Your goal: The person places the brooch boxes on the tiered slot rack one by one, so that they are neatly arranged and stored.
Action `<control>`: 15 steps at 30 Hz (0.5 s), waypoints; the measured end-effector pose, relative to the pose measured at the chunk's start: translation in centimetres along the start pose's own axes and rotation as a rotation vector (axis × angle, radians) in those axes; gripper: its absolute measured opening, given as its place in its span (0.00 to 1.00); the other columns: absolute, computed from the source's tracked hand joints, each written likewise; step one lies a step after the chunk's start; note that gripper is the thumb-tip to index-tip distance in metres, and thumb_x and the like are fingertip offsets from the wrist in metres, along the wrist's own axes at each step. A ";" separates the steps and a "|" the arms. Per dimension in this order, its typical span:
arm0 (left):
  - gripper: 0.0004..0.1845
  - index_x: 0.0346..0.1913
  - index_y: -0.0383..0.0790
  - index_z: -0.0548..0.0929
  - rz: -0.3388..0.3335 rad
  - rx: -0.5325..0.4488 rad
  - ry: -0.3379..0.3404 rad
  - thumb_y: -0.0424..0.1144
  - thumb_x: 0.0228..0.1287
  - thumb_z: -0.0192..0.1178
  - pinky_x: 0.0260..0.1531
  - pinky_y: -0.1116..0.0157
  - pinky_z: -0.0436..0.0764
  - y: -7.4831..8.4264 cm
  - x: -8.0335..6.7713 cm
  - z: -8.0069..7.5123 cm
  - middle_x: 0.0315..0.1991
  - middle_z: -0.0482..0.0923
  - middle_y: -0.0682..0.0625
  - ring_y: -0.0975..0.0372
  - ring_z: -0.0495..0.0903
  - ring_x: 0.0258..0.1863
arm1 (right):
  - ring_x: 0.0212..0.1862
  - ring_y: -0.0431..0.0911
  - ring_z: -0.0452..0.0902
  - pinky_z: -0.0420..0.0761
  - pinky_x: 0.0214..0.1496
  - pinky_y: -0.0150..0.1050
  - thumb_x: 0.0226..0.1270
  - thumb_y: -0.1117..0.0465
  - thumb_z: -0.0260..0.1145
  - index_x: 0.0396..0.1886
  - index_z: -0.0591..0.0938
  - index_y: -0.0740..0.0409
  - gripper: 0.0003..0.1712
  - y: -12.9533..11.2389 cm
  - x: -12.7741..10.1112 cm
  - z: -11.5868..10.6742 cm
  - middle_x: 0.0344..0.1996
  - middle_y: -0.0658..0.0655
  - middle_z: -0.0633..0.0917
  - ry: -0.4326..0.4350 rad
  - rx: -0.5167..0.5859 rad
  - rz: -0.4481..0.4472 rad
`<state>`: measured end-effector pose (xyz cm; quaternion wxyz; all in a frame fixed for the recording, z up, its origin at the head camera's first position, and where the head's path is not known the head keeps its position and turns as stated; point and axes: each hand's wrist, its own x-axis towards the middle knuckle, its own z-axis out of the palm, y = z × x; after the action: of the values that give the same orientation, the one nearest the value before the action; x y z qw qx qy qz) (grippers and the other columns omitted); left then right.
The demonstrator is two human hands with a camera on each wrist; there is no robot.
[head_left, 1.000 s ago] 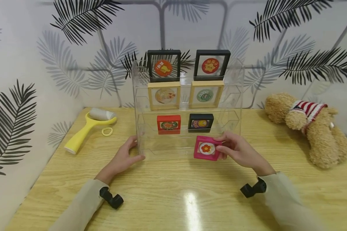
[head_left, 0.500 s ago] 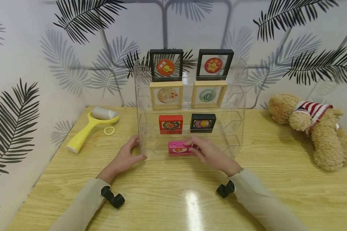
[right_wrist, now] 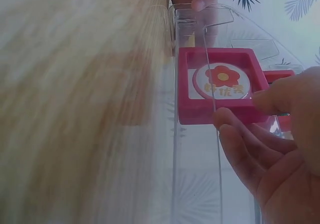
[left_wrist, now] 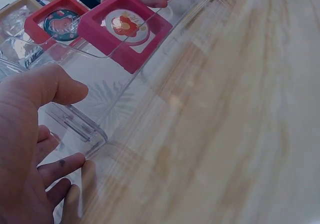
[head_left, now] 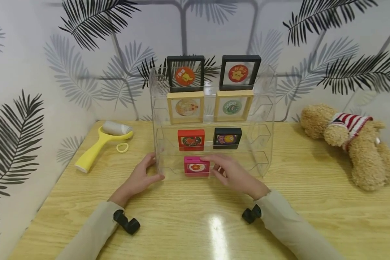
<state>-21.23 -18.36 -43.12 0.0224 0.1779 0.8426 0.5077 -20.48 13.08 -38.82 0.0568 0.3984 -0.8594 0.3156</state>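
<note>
A clear plastic tiered rack (head_left: 256,159) stands on the table, and my left hand (head_left: 141,175) grips its left side, thumb in front and fingers round the edge. In the lowest tier sits a pink display frame (head_left: 197,168) with a red-flower badge. My right hand (head_left: 232,173) holds that frame at its upper right corner, one finger reaching over the top and other fingers close by the right side. Above it are a small red frame (head_left: 191,140) and a small black frame (head_left: 227,138). The right wrist view shows fingertips (right_wrist: 225,118) right at the pink frame's side.
Two yellow frames (head_left: 186,107) and two larger black frames (head_left: 185,73) fill the upper tiers. Left of the rack lie a yellow slingshot-like tool (head_left: 95,148) with a grey roll (head_left: 116,128) and a yellow ring (head_left: 122,147). A teddy bear (head_left: 360,159) lies at right.
My right hand has carried the pink frame leftward from the rack's right front into the lowest tier, where it now sits more upright and slightly further left. My left hand stays on the rack's side.
</note>
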 end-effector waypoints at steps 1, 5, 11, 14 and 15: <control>0.38 0.66 0.38 0.59 0.002 0.000 0.000 0.32 0.51 0.64 0.65 0.47 0.58 0.0 0.0 0.0 0.63 0.65 0.35 0.45 0.64 0.64 | 0.32 0.38 0.76 0.78 0.33 0.27 0.60 0.71 0.61 0.61 0.71 0.53 0.29 -0.1 -0.1 -0.1 0.51 0.57 0.78 0.004 -0.007 -0.005; 0.38 0.66 0.38 0.59 0.006 0.001 -0.008 0.32 0.51 0.64 0.65 0.47 0.58 0.0 0.2 0.0 0.64 0.64 0.35 0.45 0.63 0.64 | 0.32 0.38 0.74 0.78 0.32 0.27 0.60 0.71 0.60 0.62 0.70 0.54 0.29 -0.3 -0.8 -0.8 0.50 0.59 0.76 0.027 -0.005 0.014; 0.38 0.66 0.38 0.59 -0.014 0.011 -0.013 0.34 0.53 0.64 0.65 0.47 0.58 0.2 -0.1 -0.1 0.64 0.64 0.36 0.45 0.63 0.64 | 0.31 0.37 0.73 0.77 0.30 0.28 0.61 0.72 0.60 0.57 0.73 0.58 0.23 0.7 -2.3 -2.4 0.44 0.57 0.77 0.107 -0.028 0.019; 0.38 0.67 0.38 0.58 -0.010 0.011 -0.013 0.35 0.53 0.64 0.64 0.47 0.59 0.2 -0.1 -0.1 0.64 0.63 0.36 0.45 0.63 0.64 | 0.30 0.37 0.72 0.76 0.28 0.28 0.59 0.74 0.59 0.53 0.76 0.59 0.22 1.5 -3.3 -3.4 0.40 0.55 0.79 0.216 -0.071 -0.022; 0.38 0.67 0.38 0.58 -0.008 0.009 -0.015 0.35 0.53 0.64 0.64 0.47 0.59 0.2 -0.1 -0.1 0.64 0.63 0.36 0.45 0.63 0.64 | 0.29 0.36 0.72 0.75 0.27 0.27 0.58 0.75 0.59 0.51 0.76 0.59 0.21 1.7 -3.7 -3.7 0.38 0.54 0.80 0.266 -0.093 -0.037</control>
<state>-21.13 -18.39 -42.93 0.0298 0.1783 0.8454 0.5025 -19.82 18.48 -37.99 0.1943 0.3658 -0.8504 0.3243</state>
